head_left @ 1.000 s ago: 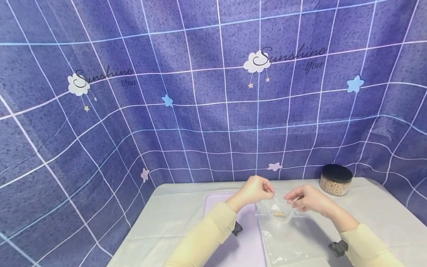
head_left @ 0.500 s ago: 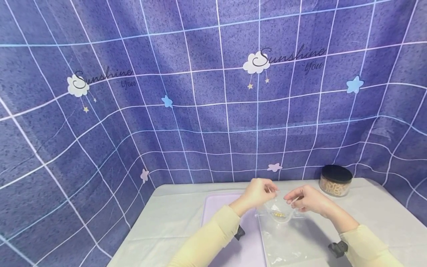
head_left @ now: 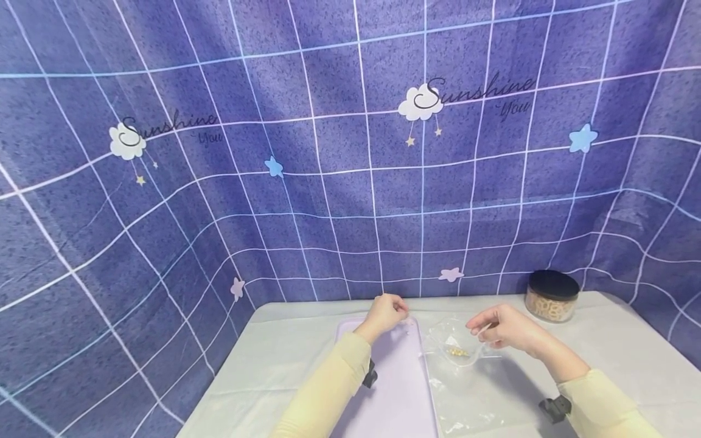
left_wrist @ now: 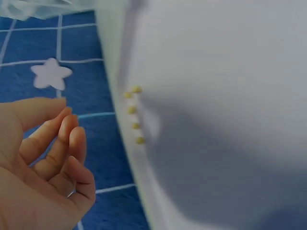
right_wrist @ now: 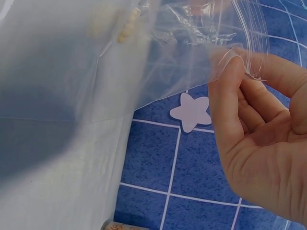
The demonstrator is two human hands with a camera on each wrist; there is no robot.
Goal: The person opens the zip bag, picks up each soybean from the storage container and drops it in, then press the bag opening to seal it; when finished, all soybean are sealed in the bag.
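Observation:
My right hand pinches the edge of a clear zip-lock bag and holds its mouth raised; the bag's lower part lies flat on the table. Small gold-yellow beads gather inside near the bag's opening. The zip strip runs past my right fingers in the right wrist view. Over the far end of a lilac tray, my left hand hangs with loosely bent fingers, thumb and fingertips close together and nothing showing between them. Several yellow beads lie along the tray's edge in the left wrist view.
A clear jar with a black lid, filled with ring-shaped pieces, stands at the back right. The table's light cloth stretches left of the tray. A blue-purple grid-patterned curtain hangs behind and at both sides.
My left hand has left the bag's mouth and moved left over the tray's far end. The right hand keeps its hold on the bag and stays put.

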